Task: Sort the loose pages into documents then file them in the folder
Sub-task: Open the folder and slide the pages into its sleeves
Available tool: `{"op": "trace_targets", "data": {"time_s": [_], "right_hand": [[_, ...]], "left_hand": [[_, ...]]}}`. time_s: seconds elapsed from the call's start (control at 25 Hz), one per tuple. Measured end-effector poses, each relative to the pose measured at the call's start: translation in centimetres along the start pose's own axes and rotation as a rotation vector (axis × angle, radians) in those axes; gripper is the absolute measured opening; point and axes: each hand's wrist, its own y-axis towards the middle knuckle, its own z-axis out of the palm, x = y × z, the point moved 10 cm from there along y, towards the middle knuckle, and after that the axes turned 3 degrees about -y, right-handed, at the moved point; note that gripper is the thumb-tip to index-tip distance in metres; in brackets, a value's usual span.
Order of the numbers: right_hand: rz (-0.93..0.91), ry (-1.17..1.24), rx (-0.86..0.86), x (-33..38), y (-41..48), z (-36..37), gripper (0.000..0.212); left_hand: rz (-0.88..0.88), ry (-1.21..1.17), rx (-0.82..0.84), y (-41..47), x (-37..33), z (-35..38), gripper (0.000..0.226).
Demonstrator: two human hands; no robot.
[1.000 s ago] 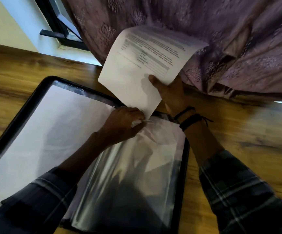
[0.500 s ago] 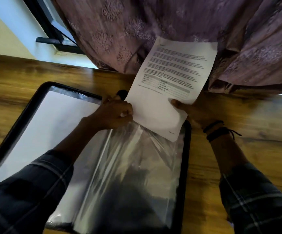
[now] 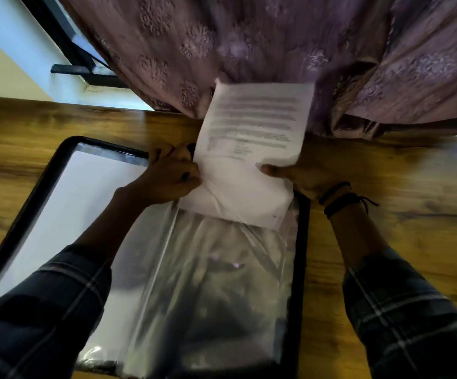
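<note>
Right hand [image 3: 304, 176] pinched the right edge of the printed page [image 3: 252, 149], thumb on top. Left hand [image 3: 167, 179], fingers curled, pinched the top edge of the clear sleeve [image 3: 211, 283] against the page's left side. The page's lower end overlapped the sleeve's mouth in the open black-rimmed folder [image 3: 302, 255], which lay on the wooden table [image 3: 399, 201] beside a purple curtain [image 3: 249, 36].

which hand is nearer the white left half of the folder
Left. The left hand pinches the sleeve right beside that white half; the right hand holds the page by the folder's right edge.
</note>
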Motion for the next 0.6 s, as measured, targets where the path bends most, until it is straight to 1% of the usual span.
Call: {"op": "trace_targets", "data": {"time_s": [0.08,0.16,0.2,0.28,0.32,0.4,0.48,0.52,0.6], "right_hand": [[0.030,-0.047,0.040,-0.8,-0.1,0.7,0.058],[0.049,0.053,-0.023,-1.1,-0.2,0.0,0.051],[0.047,0.132,-0.090,-1.1,-0.2,-0.7,0.052],[0.023,0.188,-0.173,-1.3,-0.1,-1.7,0.066],[0.015,0.163,-0.171,-1.3,-0.2,-1.9,0.065],[0.072,0.056,-0.103,-1.6,-0.6,-2.2,0.051],[0.152,0.042,-0.023,-2.0,-0.6,-2.3,0.052],[0.148,0.097,-0.043,-1.9,-0.4,-2.6,0.053],[0.100,0.161,-0.167,-1.6,0.0,-3.6,0.054]], "left_hand": [[0.021,-0.003,-0.023,0.5,-0.7,0.7,0.053],[0.026,-0.074,-0.032,0.7,-1.4,1.5,0.054],[0.020,-0.139,-0.034,0.8,-1.8,1.8,0.053],[0.047,-0.195,-0.076,1.3,-3.3,2.2,0.046],[0.077,-0.172,-0.111,1.5,-4.1,2.2,0.042],[0.121,-0.161,-0.173,1.7,-4.9,2.1,0.035],[0.134,-0.183,-0.197,1.7,-4.8,2.0,0.031],[0.135,-0.188,-0.204,1.7,-4.6,2.0,0.030],[0.103,-0.205,-0.197,1.7,-4.2,2.1,0.031]]}}
